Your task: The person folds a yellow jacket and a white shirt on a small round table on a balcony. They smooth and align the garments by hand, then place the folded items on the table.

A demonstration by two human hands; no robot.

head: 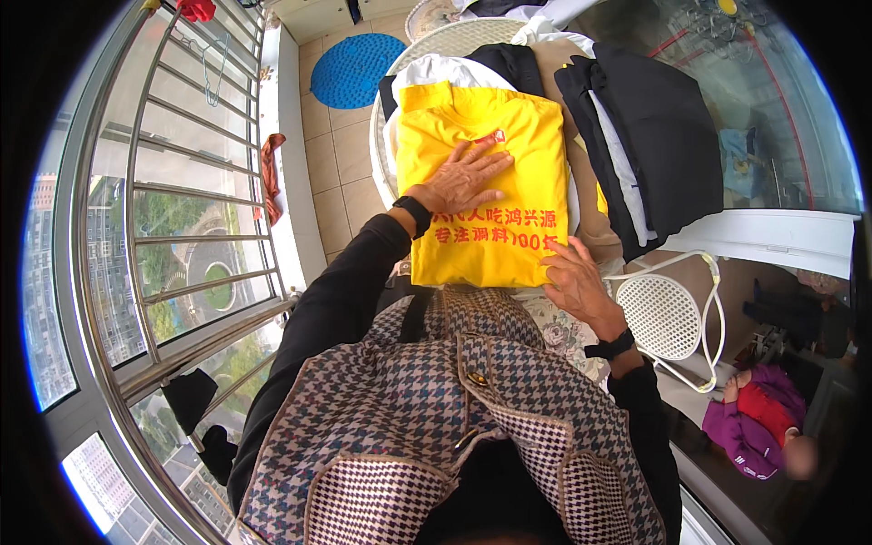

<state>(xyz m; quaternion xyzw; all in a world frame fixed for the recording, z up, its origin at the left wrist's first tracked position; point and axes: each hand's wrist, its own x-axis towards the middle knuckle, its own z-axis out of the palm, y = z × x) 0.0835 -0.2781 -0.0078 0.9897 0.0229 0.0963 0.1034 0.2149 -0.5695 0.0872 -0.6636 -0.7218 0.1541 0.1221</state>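
A folded yellow T-shirt (504, 184) with red printing lies on a pile of clothes before me, its collar at the far side. My left hand (466, 176) rests flat on its chest, fingers spread, holding nothing. My right hand (575, 276) is at the shirt's near right corner, fingers bent over the edge; whether they pinch the cloth I cannot tell. Right of the shirt lies a stack of folded black clothes (657, 136) with a grey piece between. White cloth (453, 70) and black cloth (507, 65) show beyond the collar.
The clothes rest on a round, light woven table (470, 35). A blue round mat (357, 70) lies on the tiled floor. Metal window bars (197, 143) run along the left. At the right are a white chair (659, 317) and, farther off, a seated person (759, 415).
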